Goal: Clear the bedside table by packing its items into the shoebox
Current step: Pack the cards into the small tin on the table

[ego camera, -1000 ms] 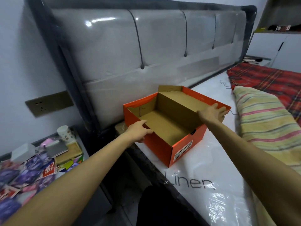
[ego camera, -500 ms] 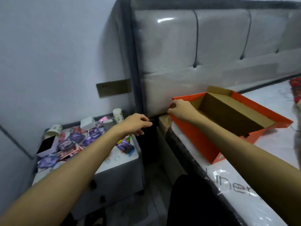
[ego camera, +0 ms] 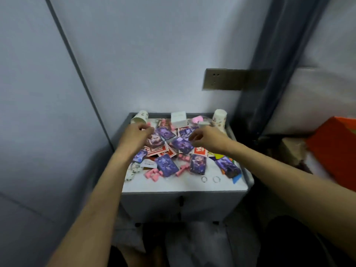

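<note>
Bedside table cluttered w/ purple cards.

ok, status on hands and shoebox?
Left hand at the cards, grip unclear. Right hand loosely curled above them, nothing held. Shoebox at right edge, inside unseen. Cups, pink blocks crowd the table.

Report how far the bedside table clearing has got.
Done: nothing seen packed; the shoebox waits at right, its inside out of view. In hand: left hand and right hand reach over the purple cards, no grip clear. Left: cards, paper cups, white box, pink pieces, rings on the bedside table.
</note>
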`<state>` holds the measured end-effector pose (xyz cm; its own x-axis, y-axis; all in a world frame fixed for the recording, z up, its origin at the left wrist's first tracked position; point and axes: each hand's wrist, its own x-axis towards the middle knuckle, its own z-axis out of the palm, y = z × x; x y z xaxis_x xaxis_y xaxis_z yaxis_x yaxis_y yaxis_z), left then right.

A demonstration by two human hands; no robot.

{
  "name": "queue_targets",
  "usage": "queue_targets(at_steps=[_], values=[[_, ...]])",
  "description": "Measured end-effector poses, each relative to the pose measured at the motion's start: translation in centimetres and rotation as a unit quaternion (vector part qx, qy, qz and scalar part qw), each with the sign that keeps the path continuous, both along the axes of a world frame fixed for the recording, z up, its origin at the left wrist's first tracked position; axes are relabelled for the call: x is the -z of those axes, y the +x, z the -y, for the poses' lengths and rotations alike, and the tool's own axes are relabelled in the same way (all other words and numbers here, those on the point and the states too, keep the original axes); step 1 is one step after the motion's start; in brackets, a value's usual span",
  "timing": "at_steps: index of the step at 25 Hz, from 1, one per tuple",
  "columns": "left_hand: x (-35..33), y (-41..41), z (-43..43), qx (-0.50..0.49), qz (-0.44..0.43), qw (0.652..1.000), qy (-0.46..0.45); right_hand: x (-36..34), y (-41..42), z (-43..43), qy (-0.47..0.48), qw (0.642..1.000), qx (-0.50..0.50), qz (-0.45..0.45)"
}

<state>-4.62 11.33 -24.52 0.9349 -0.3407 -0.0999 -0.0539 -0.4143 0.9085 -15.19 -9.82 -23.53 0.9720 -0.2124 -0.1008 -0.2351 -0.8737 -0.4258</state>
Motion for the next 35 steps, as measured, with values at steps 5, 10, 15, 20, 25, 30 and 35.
queue_targets(at_steps=[5,10,15,20,25,30,35], values=[[6.6,4.6,-3.7,-0.136,-0.064,0.985,-0.083,6.7,10.0,-5.1,0.000,0.992,-0.107,0.071],[7.7,7.6,-4.7,-0.197,-0.078,0.968,-0.132,9.9,17.9,-10.1,-0.072,0.978,-0.178,0.080],[7.8,7.6,-4.2,-0.202,-0.124,0.959,-0.154,11.2,19.3,-10.6,-0.151,0.972,-0.157,0.088],[7.2,7.0,-4.0,-0.243,-0.146,0.929,-0.238,9.2,18.0,-9.5,-0.114,0.968,-0.174,0.141],[7.7,7.3,-4.4,-0.198,-0.222,0.910,-0.290,6.7,14.4,-8.9,-0.058,0.935,-0.292,0.190],[8.2,7.4,-6.5,-0.313,-0.157,0.881,-0.320,8.5,14.0,-9.9,0.031,0.970,-0.167,0.176],[8.5,8.2,-7.8,-0.348,-0.128,0.878,-0.303,11.8,14.8,-12.4,-0.156,0.980,-0.119,0.032]])
